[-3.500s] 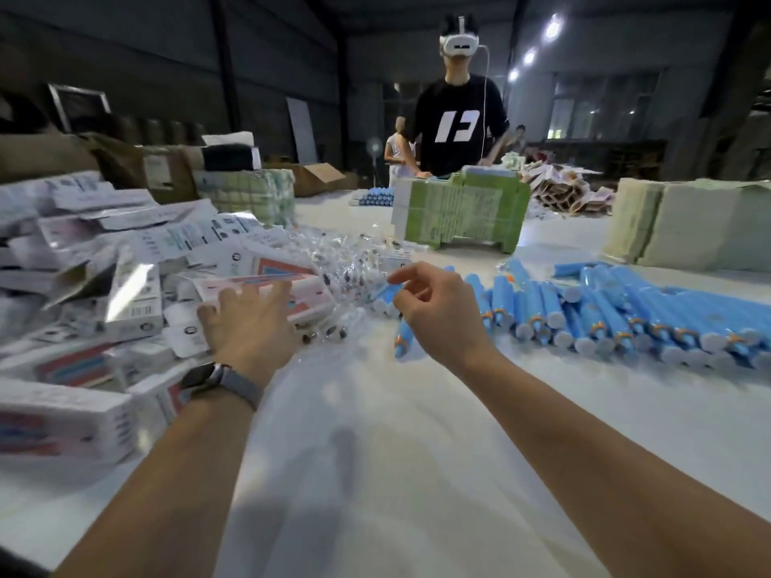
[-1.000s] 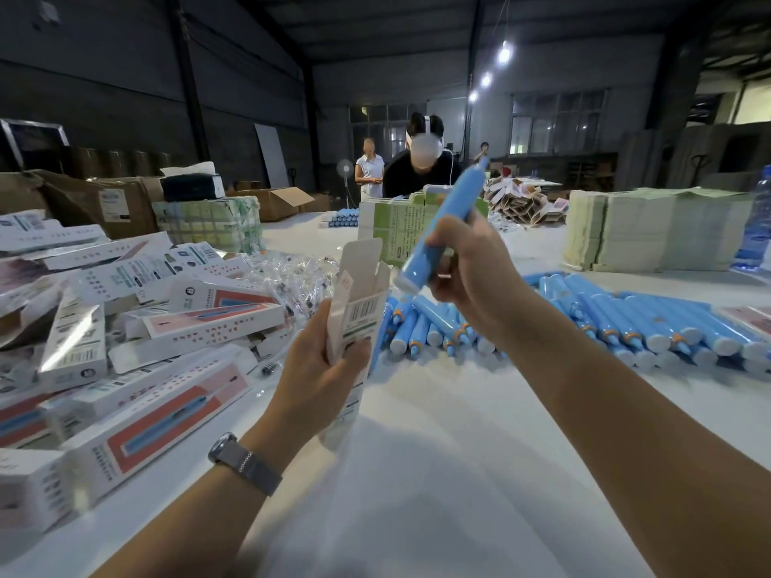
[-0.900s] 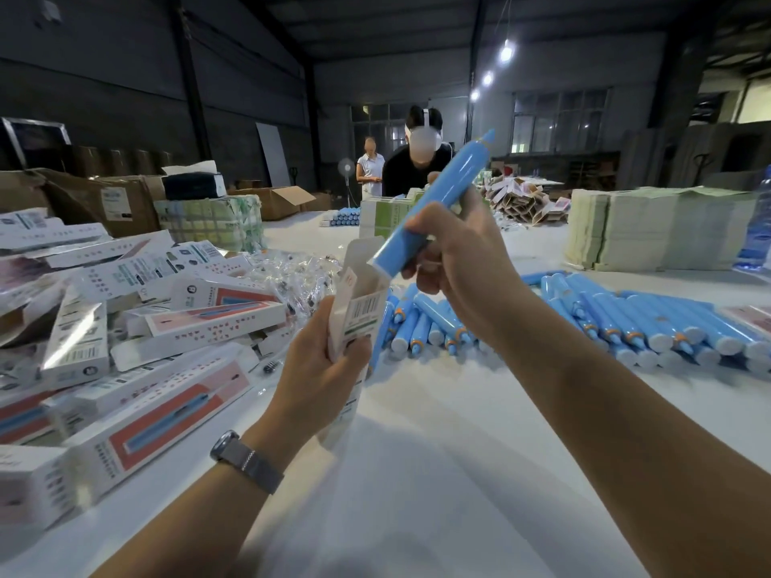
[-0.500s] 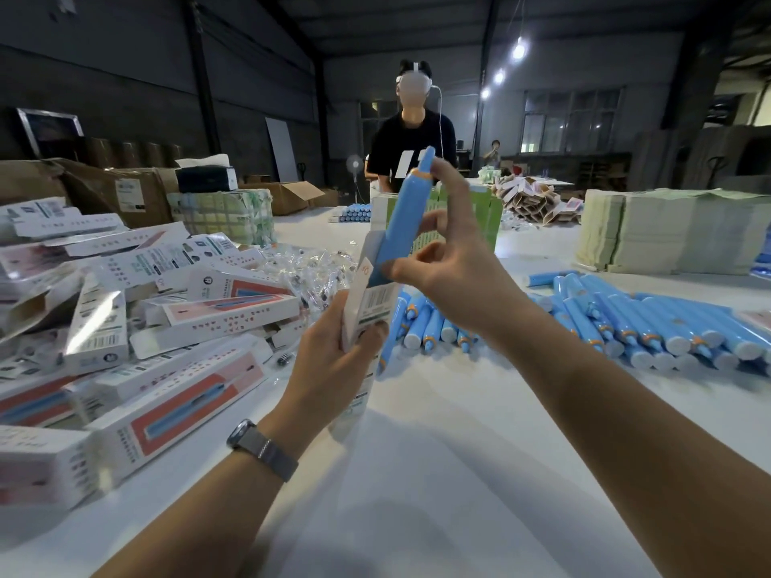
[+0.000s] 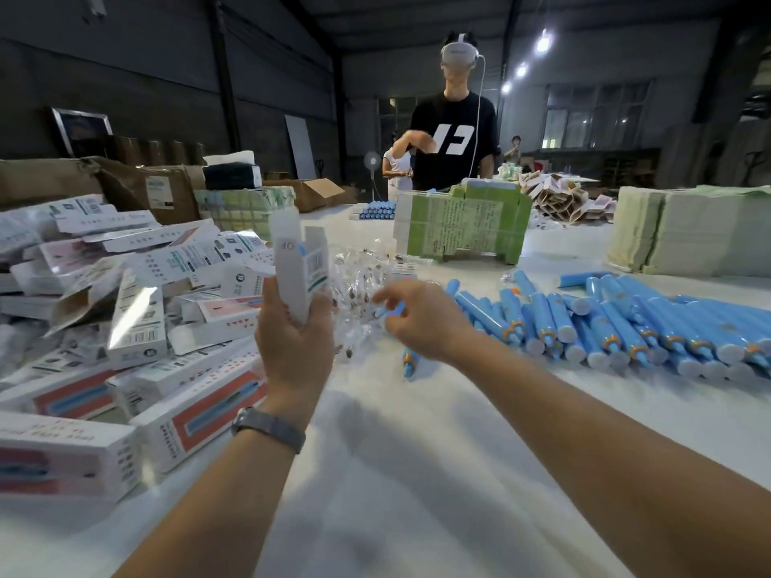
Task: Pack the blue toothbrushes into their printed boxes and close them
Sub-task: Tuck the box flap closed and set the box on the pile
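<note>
Left hand (image 5: 292, 344): I held a box (image 5: 301, 269) upright, its top flaps open.
Right hand (image 5: 419, 317): my fingers reached down into the clear bags (image 5: 359, 285); I could not tell if they held one.
Toothbrushes (image 5: 617, 323): they lay in a blue row on the table (image 5: 417, 473), right of my hands.
Boxes (image 5: 125, 310): they were piled on my left.

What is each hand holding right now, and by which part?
Left hand grips the upright printed box by its lower end. Right hand reaches toward clear packets, holding nothing visible.
</note>
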Demonstrator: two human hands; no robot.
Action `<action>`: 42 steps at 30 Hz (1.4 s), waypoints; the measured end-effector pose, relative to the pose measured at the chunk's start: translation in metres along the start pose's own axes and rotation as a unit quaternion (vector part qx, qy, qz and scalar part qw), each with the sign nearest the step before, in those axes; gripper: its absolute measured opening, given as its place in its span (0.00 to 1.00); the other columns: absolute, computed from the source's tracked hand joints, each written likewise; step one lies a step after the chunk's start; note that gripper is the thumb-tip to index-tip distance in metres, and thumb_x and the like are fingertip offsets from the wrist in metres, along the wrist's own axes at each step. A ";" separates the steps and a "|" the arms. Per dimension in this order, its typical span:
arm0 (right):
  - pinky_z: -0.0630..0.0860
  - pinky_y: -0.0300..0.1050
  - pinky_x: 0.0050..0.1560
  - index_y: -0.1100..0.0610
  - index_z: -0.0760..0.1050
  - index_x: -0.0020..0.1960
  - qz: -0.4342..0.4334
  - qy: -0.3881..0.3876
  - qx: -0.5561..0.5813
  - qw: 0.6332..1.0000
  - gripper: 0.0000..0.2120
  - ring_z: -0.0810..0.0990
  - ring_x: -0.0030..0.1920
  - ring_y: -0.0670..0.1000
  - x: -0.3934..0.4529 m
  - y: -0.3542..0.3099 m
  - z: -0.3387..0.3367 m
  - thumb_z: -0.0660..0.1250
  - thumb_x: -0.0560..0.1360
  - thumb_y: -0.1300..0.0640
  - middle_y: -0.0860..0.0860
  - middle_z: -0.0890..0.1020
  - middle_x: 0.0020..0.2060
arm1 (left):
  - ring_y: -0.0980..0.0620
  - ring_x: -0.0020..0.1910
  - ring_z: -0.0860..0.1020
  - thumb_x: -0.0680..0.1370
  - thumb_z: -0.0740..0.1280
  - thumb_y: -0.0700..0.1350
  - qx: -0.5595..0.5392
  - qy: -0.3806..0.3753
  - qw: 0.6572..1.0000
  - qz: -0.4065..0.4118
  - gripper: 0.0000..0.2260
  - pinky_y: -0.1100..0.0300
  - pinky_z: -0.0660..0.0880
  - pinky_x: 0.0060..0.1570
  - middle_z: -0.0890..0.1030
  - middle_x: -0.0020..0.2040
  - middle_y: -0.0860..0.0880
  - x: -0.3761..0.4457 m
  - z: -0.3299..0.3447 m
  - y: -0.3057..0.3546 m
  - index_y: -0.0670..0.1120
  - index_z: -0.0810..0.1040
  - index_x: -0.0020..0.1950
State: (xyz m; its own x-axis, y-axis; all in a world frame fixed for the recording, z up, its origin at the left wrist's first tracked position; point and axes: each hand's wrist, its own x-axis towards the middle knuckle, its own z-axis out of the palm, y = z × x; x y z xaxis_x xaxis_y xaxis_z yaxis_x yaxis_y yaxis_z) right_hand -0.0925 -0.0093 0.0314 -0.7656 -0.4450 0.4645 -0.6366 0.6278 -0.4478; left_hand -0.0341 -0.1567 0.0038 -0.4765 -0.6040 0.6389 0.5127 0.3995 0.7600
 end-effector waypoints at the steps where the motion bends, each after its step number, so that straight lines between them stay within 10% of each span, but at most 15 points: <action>1: 0.75 0.51 0.59 0.49 0.77 0.65 -0.020 -0.052 -0.057 0.997 0.19 0.77 0.55 0.50 0.007 0.000 0.014 0.64 0.76 0.61 0.48 0.79 0.57 | 0.66 0.46 0.77 0.78 0.70 0.41 0.005 0.022 1.000 0.000 0.13 0.79 0.70 0.33 0.76 0.46 0.59 0.002 -0.001 0.000 0.53 0.69 0.57; 4: 0.72 0.53 0.61 0.44 0.70 0.71 -0.089 -0.139 -0.188 0.968 0.25 0.69 0.68 0.53 0.028 -0.006 0.050 0.64 0.77 0.61 0.47 0.73 0.68 | 0.60 0.46 0.74 0.79 0.69 0.45 0.021 0.036 0.999 -0.010 0.14 0.77 0.69 0.34 0.74 0.47 0.59 0.004 -0.001 -0.002 0.56 0.67 0.57; 9: 0.73 0.48 0.43 0.47 0.76 0.64 -0.122 -0.150 -0.280 0.940 0.17 0.77 0.58 0.54 0.050 -0.019 0.079 0.65 0.76 0.58 0.47 0.78 0.60 | 0.72 0.41 0.72 0.75 0.65 0.54 0.041 0.021 0.999 0.007 0.13 0.76 0.66 0.37 0.70 0.42 0.66 0.001 0.001 -0.001 0.60 0.64 0.55; 15: 0.72 0.46 0.43 0.49 0.76 0.63 -0.043 -0.134 -0.293 0.946 0.17 0.80 0.55 0.57 0.057 -0.017 0.060 0.67 0.75 0.59 0.53 0.80 0.57 | 0.78 0.42 0.73 0.75 0.64 0.52 0.023 0.006 0.999 0.027 0.11 0.77 0.69 0.32 0.72 0.42 0.64 -0.001 0.002 -0.002 0.57 0.66 0.55; 20: 0.80 0.52 0.48 0.50 0.64 0.73 -0.010 0.054 -0.012 0.998 0.29 0.81 0.43 0.55 0.037 -0.015 0.017 0.67 0.75 0.63 0.53 0.81 0.41 | 0.69 0.41 0.78 0.78 0.67 0.43 -0.073 -0.042 0.996 0.015 0.09 0.73 0.75 0.35 0.80 0.44 0.62 -0.006 0.004 0.004 0.52 0.71 0.56; 27: 0.73 0.37 0.29 0.46 0.64 0.63 -0.067 0.193 0.417 0.886 0.23 0.80 0.31 0.47 -0.029 -0.035 -0.083 0.70 0.75 0.60 0.50 0.81 0.32 | 0.50 0.52 0.83 0.73 0.69 0.48 -0.178 -0.209 0.958 -0.088 0.15 0.56 0.81 0.49 0.84 0.52 0.51 -0.038 0.019 0.025 0.51 0.77 0.59; 30: 0.74 0.36 0.30 0.47 0.65 0.57 -0.127 0.220 0.398 0.882 0.18 0.81 0.31 0.47 -0.052 -0.045 -0.095 0.70 0.75 0.62 0.50 0.83 0.33 | 0.40 0.52 0.83 0.70 0.72 0.51 -0.256 -0.247 0.924 -0.142 0.13 0.45 0.81 0.52 0.84 0.52 0.44 -0.052 0.023 0.032 0.55 0.80 0.54; 38: 0.74 0.31 0.33 0.55 0.69 0.55 -0.200 0.234 0.091 0.947 0.13 0.79 0.34 0.39 -0.060 -0.039 -0.087 0.72 0.75 0.58 0.46 0.81 0.39 | 0.50 0.43 0.83 0.73 0.67 0.45 -0.214 -0.301 0.927 -0.062 0.13 0.61 0.79 0.43 0.84 0.45 0.50 -0.073 0.029 0.036 0.47 0.76 0.57; 42: 0.78 0.52 0.38 0.57 0.77 0.54 -0.220 0.235 -0.081 0.943 0.12 0.77 0.44 0.50 -0.060 -0.030 -0.089 0.69 0.76 0.50 0.47 0.81 0.42 | 0.48 0.44 0.83 0.72 0.69 0.52 -0.205 -0.307 0.928 -0.057 0.13 0.61 0.79 0.43 0.84 0.46 0.50 -0.072 0.029 0.036 0.53 0.77 0.55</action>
State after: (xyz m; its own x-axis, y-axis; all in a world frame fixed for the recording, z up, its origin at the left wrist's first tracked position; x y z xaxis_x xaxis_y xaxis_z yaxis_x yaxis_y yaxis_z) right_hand -0.0193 0.0550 0.0850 -0.2809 -0.3780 0.8822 -0.8316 0.5547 -0.0272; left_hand -0.0022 -0.0788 -0.0107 -0.7960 -0.0698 0.6012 0.6035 -0.0154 0.7972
